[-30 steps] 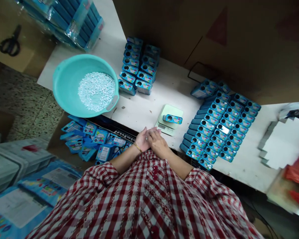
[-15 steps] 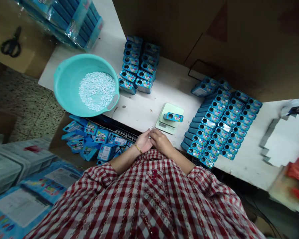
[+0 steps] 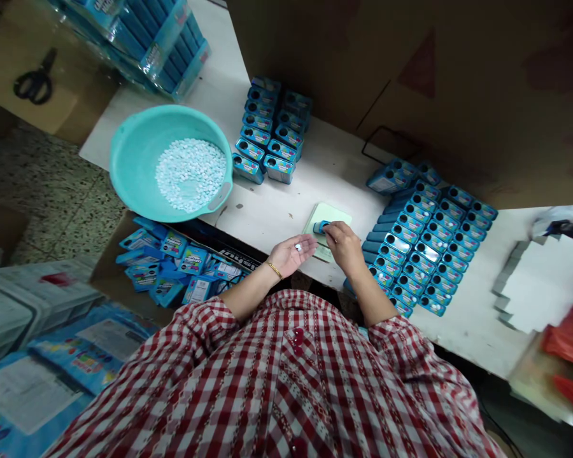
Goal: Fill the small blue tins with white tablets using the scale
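My left hand (image 3: 293, 254) is palm up in front of the bench edge, fingers stretched out, with a few small white candies (image 3: 298, 247) lying in it. My right hand (image 3: 346, 245) is over a small kitchen scale (image 3: 341, 213), its thumb and fingers pinched together at a blue candy box (image 3: 319, 226) that lies on the scale. The hand covers most of that box, and what the fingertips hold is hidden. To the left, a turquoise basin (image 3: 134, 159) contains many more white candies (image 3: 191, 172).
Blue boxes with round holes stand in rows at the back (image 3: 260, 133) and right (image 3: 417, 235). An open carton below the bench contains more blue boxes (image 3: 191, 261). Scissors (image 3: 35, 83) lie on cardboard at far left. Stacked white card (image 3: 547, 273) is at right.
My hands have come apart. The right hand has moved forward and right onto the box on the scale; the left has turned palm up, showing the candies.
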Available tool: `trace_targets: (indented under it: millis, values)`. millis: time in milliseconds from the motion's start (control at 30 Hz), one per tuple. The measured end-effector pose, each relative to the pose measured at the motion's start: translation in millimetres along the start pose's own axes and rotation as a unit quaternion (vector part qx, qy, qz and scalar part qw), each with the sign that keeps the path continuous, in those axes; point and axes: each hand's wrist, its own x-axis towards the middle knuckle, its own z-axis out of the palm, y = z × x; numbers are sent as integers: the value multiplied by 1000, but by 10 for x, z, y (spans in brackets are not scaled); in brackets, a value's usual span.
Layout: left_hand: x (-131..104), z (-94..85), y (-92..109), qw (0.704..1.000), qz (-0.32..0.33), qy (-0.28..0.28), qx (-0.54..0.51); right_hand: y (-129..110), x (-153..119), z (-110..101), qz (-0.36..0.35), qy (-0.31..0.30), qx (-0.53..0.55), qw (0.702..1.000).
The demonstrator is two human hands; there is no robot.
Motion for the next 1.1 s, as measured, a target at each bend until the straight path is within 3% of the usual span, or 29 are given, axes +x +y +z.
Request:
trace_targets:
  millis: [133,233,300,467,667,833,967,1100]
  values:
    - [-13,-91,20,1000,6,8,-4,40,-9,32,-23,-1,-52,998]
    - [-36,-161,22,1000,5,8,-8,-71,-105,42,-28,0,-60,998]
    - [-65,-202,3,1000,-3,8,-13,-241,-209,86,-50,-39,-50,997]
    - [-190,-340,-97,998,-53,-3,-19,-722,-464,318,-116,-209,-75,968]
    - [-310,-573,-201,995,-97,17,-27,-741,-580,444,-163,-259,-41,951]
    - [-346,-591,-239,995,-93,6,-23,-662,-657,421,-145,-226,13,963]
    - [-356,-524,-175,995,-92,-26,-10,-539,-566,223,-91,-124,100,983]
    - [-337,-467,-81,997,-67,-22,26,-297,-260,-21,-18,-19,90,996]
